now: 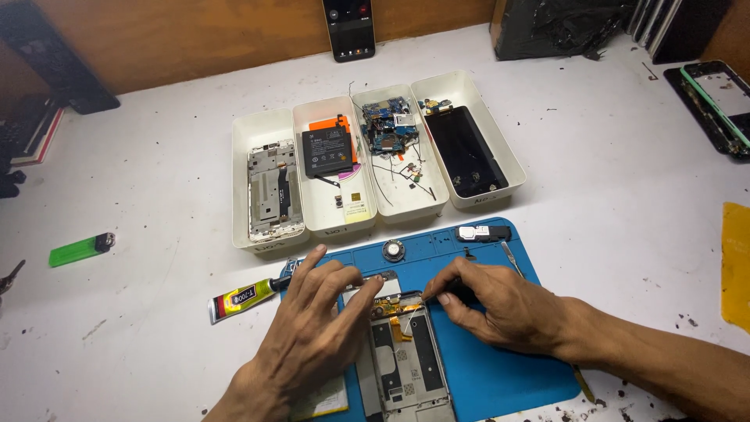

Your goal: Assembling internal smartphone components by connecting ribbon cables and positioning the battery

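From the head camera, both hands work over an opened grey metal phone frame (402, 352) that lies lengthwise on a blue rubber repair mat (484, 367) on the white counter (156, 312). The left hand (312, 336) rests spread on the frame's upper left part, its fingers (355, 293) curled loosely and pressing down on the top edge rather than clenched around anything. The right hand (500, 309) lies on the mat just right of the frame, its fingers (449, 289) pinched together at the frame's top right corner; whether they grip a small tool or part there cannot be told. A small orange flex strip (400, 322) shows inside the frame, just below both sets of fingertips.

Just left of the left fingers lies a yellow and black glue tube (242, 298), half on the counter. Beyond the fingertips on the mat sit a small round silver speaker part (393, 250) and a black rectangular module (484, 233). Farther off stand four white plastic trays (266, 242) side by side, holding a bare frame, a black battery (328, 154), circuit boards and a dark screen. Well to the left of the hands lies a green lighter (78, 250).
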